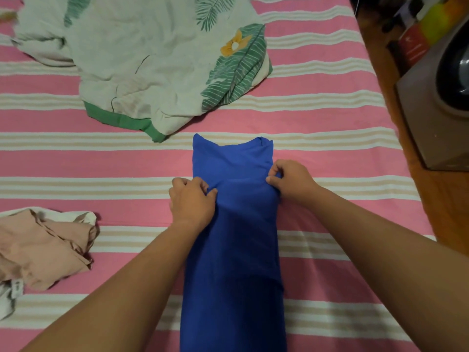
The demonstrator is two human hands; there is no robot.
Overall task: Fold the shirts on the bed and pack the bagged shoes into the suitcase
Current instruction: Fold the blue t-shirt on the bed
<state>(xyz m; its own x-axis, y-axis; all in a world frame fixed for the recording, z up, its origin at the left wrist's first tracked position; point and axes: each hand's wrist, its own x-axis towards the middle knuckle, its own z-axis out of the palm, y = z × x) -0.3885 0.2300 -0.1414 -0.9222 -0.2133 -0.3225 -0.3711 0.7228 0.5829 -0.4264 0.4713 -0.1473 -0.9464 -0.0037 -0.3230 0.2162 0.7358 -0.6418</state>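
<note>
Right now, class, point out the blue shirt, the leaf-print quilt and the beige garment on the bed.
blue shirt (233,250): head view, middle of its folded body.
leaf-print quilt (142,62): head view, pale centre of the cloth.
beige garment (43,250): head view, middle of the crumpled fabric.

A long folded shirt lies on the bed, running away from the person. The left hand pinches its left edge, the right hand its right edge. A crumpled garment lies left; a quilt lies behind.
</note>
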